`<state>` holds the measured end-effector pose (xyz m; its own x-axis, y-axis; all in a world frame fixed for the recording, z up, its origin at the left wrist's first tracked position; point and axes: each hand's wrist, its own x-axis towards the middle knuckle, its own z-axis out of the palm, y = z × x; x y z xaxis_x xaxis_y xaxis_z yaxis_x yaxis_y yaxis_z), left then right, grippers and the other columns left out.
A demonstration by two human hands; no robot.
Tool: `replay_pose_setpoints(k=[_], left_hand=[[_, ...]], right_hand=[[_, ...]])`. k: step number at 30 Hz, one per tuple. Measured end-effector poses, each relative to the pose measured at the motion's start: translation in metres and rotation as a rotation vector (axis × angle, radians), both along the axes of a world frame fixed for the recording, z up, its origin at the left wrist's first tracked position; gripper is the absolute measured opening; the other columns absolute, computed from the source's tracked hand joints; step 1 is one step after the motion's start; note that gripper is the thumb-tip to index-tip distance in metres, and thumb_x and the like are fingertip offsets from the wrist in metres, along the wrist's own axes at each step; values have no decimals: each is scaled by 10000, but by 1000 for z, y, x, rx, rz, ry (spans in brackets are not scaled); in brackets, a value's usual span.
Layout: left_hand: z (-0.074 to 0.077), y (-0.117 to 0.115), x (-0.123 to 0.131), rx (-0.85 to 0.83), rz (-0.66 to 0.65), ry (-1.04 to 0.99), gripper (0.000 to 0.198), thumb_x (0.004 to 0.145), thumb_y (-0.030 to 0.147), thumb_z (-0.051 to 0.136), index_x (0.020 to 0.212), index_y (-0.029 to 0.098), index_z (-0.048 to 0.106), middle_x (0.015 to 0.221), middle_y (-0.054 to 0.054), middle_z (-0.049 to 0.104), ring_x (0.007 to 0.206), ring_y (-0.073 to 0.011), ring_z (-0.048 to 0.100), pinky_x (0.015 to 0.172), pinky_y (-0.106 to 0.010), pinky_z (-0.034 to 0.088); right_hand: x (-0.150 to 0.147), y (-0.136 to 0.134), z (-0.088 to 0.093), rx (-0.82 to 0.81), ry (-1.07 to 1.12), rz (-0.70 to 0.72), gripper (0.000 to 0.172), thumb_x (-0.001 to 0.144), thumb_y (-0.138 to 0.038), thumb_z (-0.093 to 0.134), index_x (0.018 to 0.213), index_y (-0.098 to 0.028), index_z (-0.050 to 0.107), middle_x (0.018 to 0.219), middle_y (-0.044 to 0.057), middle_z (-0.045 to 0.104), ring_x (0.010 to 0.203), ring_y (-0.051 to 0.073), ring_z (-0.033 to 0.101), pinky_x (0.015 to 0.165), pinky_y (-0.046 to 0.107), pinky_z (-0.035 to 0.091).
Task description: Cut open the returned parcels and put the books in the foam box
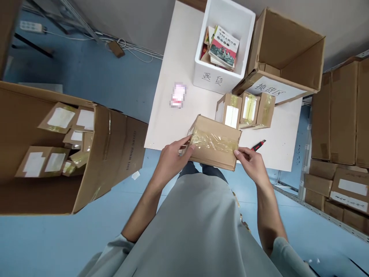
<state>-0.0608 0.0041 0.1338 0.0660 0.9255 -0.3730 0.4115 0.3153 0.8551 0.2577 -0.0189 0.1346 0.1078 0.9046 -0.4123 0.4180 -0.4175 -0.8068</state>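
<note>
A brown cardboard box [215, 143] with clear yellowish tape across its top is tilted at the table's front edge. My left hand [176, 154] grips its left end, thumb on top and fingers round the side. At the right end, my right hand [251, 163] holds the lower corner between thumb and fingers. A red and black cutter [258, 145] lies by my right hand, partly hidden behind its fingers. Just behind the held box stand three small taped boxes [231, 110] with white labels.
A white foam bin [220, 79] holding books and an open carton [288, 86] stand at the table's back. A large carton [111, 150] with small boxes is at left. Shelves of boxes [350, 184] stand right. A pixelated item [178, 95] lies on the white table [164, 119].
</note>
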Motion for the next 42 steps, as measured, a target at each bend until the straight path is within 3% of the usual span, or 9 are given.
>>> replay_pose_setpoints(k=[9,17,20,24,29,34,36,38,42], left_hand=[[-41,19,-39,-19,93,-11,490,1030,478,690,1467,277,783,1395,-43,825,1215,-314,804,1100,-456,660],[-56,23,-37,-33,36,86,513,1016,488,707,1495,316,768,1398,-49,823,1170,-349,813,1045,-490,665],[-56,20,-23,19,-23,158,514,1019,501,716,1494,311,764,1366,-66,833,1190,-374,800,1076,-517,647],[-54,9,12,126,-167,210,483,1057,466,670,1488,264,750,1466,-93,786,1398,-388,702,1202,-523,579],[-74,1,60,183,-338,226,496,1121,448,550,1529,209,699,1465,-155,770,1464,-387,652,1255,-541,526],[-130,12,75,44,-150,411,809,1023,522,717,1652,60,504,1763,-335,434,1682,-535,362,1344,-685,352],[-146,13,75,-55,-134,419,845,1018,534,718,1644,20,480,1682,-376,513,1638,-536,437,1320,-670,393],[-152,11,78,-78,-141,422,825,1021,516,706,1636,14,481,1624,-372,576,1605,-524,489,1320,-655,401],[-145,19,106,61,-92,474,965,987,531,749,1716,29,367,1796,-344,372,1732,-522,260,1401,-678,240]], right_hand=[[-45,26,-35,-61,-70,86,565,939,-739,723,1130,-222,849,1156,132,873,1050,348,827,973,467,663],[-40,41,-62,-68,-113,202,486,974,-669,626,1045,-237,836,1098,102,865,985,325,796,923,437,630],[-25,40,-81,-61,-94,207,518,973,-699,604,987,-232,828,1035,73,855,957,304,773,915,416,625],[3,32,-109,-116,-90,182,521,945,-709,633,889,-224,814,939,48,841,991,305,772,974,419,626],[33,11,-130,-144,-203,-46,506,927,-661,714,1117,-210,844,1267,158,844,1074,322,805,1077,511,622],[55,-10,-136,-116,-48,-117,708,1023,-822,524,1327,-242,793,1412,112,814,1275,335,755,1126,505,608],[65,-14,-143,-145,55,-89,757,985,-860,562,1336,-227,782,1394,113,818,1238,333,770,1080,473,634],[78,-14,-153,-178,127,-56,804,946,-887,587,1331,-206,775,1393,131,811,1220,329,780,1056,457,649],[115,13,-170,-155,-10,-171,995,892,-873,652,1536,-114,643,1571,263,679,1309,368,752,1149,504,601]])
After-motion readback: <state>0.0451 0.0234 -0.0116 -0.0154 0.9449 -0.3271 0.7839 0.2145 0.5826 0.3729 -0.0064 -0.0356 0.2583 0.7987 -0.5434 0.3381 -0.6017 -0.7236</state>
